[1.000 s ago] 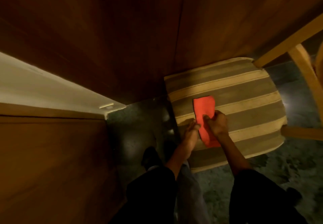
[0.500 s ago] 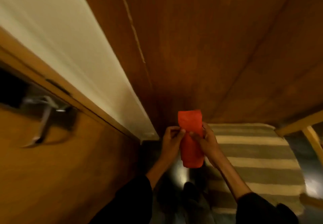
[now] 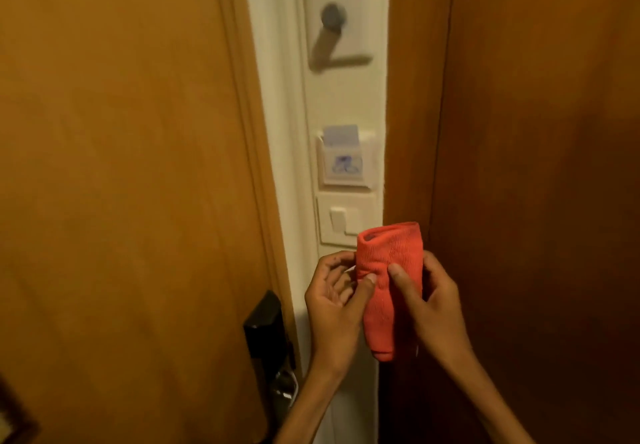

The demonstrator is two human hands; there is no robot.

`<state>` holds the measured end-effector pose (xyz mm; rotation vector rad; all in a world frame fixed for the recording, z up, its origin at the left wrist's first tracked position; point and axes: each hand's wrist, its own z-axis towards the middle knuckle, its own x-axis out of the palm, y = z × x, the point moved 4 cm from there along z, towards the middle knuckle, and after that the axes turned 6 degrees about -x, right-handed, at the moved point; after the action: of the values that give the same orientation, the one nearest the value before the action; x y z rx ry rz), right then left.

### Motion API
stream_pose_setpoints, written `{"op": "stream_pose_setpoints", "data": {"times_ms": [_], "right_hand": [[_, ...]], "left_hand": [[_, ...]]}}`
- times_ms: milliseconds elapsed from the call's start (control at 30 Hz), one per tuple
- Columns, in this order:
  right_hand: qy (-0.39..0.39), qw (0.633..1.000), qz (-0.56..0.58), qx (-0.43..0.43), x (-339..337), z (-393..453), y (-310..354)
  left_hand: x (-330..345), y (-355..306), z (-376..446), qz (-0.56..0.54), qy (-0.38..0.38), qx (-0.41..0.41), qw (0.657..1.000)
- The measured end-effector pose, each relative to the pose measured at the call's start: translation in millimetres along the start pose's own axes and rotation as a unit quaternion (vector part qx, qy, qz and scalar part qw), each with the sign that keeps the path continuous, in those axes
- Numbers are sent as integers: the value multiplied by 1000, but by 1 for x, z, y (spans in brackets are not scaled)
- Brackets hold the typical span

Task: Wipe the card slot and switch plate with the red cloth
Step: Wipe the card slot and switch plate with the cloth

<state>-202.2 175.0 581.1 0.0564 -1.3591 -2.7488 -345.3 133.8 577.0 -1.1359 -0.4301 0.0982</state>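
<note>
**Both hands hold the folded cloth below the switch plate**

The red cloth is folded into a long, narrow bundle with a rounded top, and it stands almost upright between the two hands. Its surface looks like a fine knit or microfibre, with small ribs. The left hand grips the left edge, with the thumb pressed on the front of the cloth and the fingers curled behind. The right hand grips the right side in the same way, its thumb lying across the front. The lower end of the cloth hangs free under the hands.

Just behind the top of the cloth is the switch plate, a flat cream rectangle of smooth plastic with one small rocker in the middle. The cloth covers its lower right corner in this view; I cannot tell if it touches. Directly above the plate is the card slot, a cream plastic box with a pale card standing in its top and a bluish print on its front. Higher on the same cream strip is another plate with a round dark knob, blurred.

On the left is a wooden door with smooth orange-brown surface and a black lock. On the right is a darker wooden panel.
</note>
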Motion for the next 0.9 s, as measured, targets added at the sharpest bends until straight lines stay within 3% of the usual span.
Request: {"op": "stream_pose_setpoints", "data": {"times_ms": [200,400,600,667,733,900], "right_hand": [[-86,981,-123,-127,30,38,24],[-184,925,-243,-227,50,81,37],[-186,893,-259,-318,70,112,37],[-190,864,-291,-365,75,113,33],[-183,834,-356,-379,82,115,24],[-139,793,-458,-377,95,119,7]], "left_hand": [[1,-36,34,-25,-51,61,997],[4,-54,78,-24,-76,104,991],[0,-57,118,25,-94,137,986],[-3,-56,125,66,-97,164,979],[-6,-62,128,153,-110,236,953],[-4,-90,165,368,-86,388,841]]}}
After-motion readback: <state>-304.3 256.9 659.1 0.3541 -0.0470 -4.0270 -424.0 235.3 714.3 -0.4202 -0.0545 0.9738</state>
